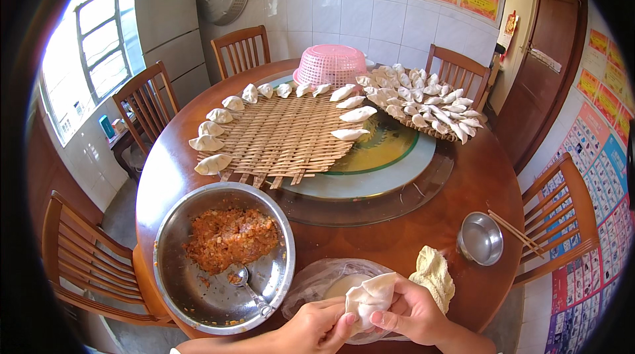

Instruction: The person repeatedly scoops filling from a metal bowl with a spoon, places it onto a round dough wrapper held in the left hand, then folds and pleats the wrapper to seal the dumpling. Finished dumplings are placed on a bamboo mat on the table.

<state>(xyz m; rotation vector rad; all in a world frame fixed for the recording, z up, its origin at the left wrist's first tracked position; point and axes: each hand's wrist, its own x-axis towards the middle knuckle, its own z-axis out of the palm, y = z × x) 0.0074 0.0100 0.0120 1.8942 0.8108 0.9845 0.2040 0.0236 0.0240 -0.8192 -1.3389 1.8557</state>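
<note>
The left hand [316,325] and right hand [421,314] pinch a white dumpling [370,296] between their fingers [385,319], over the clear plastic bag [311,277]. Squeezed too hard, it might rip; pressed too lightly, it might pop open.

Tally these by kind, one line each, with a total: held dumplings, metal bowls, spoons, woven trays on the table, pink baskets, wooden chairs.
Held dumplings: 1
Metal bowls: 2
Spoons: 1
Woven trays: 2
Pink baskets: 1
Wooden chairs: 5
Total: 12
</note>
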